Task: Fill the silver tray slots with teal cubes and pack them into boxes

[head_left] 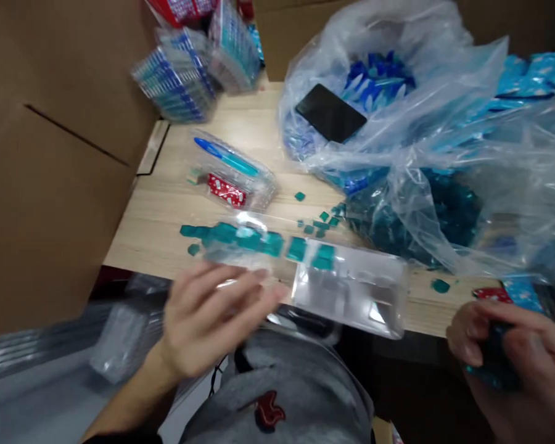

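My left hand (208, 314), slightly blurred, has its fingers stretched out over the near side of a clear plastic tray (351, 283); I cannot tell whether it touches the plastic. Along the tray's far side runs a row of small teal squares (272, 243). At the right, past the table edge, my right hand (522, 357) curls around a cluster of dark teal pieces (497, 357), partly hidden by its fingers. More loose teal pieces (321, 226) lie scattered beyond the tray, and one dark teal piece (441, 285) rests to its right.
A filled plastic pack with a blue pen (226, 157) lies on the wooden table (143, 234). Clear bags (398, 142) of blue and teal pieces fill the right, with a black phone (330, 113) on top. Stacked packs (180, 80) stand at the back; a cardboard box (60, 160) borders the left.
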The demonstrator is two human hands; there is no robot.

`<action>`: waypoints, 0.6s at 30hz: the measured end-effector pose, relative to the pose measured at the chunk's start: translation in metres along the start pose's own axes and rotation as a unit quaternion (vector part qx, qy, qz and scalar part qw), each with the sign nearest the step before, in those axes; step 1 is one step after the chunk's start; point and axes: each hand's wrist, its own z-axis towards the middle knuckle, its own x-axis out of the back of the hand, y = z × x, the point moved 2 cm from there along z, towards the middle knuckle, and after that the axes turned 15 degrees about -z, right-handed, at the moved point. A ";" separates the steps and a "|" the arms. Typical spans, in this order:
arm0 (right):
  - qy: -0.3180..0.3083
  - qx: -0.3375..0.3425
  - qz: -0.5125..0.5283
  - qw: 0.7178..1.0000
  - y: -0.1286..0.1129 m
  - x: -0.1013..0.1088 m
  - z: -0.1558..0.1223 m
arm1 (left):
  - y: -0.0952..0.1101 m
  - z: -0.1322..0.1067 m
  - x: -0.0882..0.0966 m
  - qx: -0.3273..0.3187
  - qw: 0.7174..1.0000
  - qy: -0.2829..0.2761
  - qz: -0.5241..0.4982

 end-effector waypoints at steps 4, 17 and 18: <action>-0.037 -0.136 0.139 0.980 -0.010 -0.022 0.021 | -0.056 -0.037 0.017 0.038 0.983 -0.007 0.182; -0.160 -0.154 0.256 0.941 -0.041 -0.101 0.030 | -0.066 -0.047 0.002 0.165 0.984 0.053 -0.039; -0.164 -0.145 0.262 0.940 -0.042 -0.104 0.029 | -0.056 -0.041 -0.003 0.163 0.980 0.062 -0.094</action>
